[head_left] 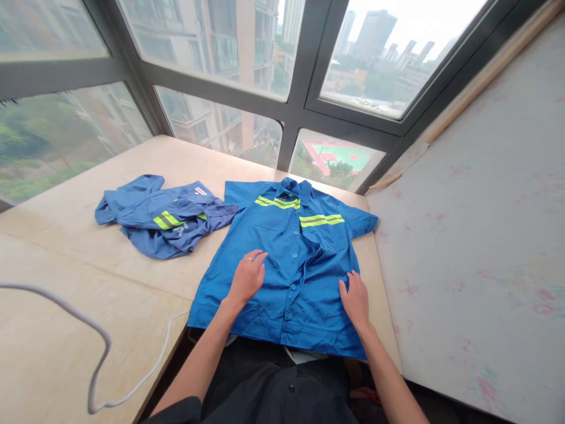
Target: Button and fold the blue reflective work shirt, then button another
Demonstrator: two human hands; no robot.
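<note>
With left hand [248,277] and right hand [355,299], fingers apart, we are reaching over a blue short-sleeved cloth shirt [279,274], already spread but creased, at the table's [83,262] front edge.

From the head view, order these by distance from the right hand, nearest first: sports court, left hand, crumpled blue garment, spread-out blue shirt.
1. Spread-out blue shirt, directly under the right hand.
2. Left hand, leftward, over the shirt.
3. Crumpled blue garment, farther left.
4. Sports court, outdoors, ahead.
</note>
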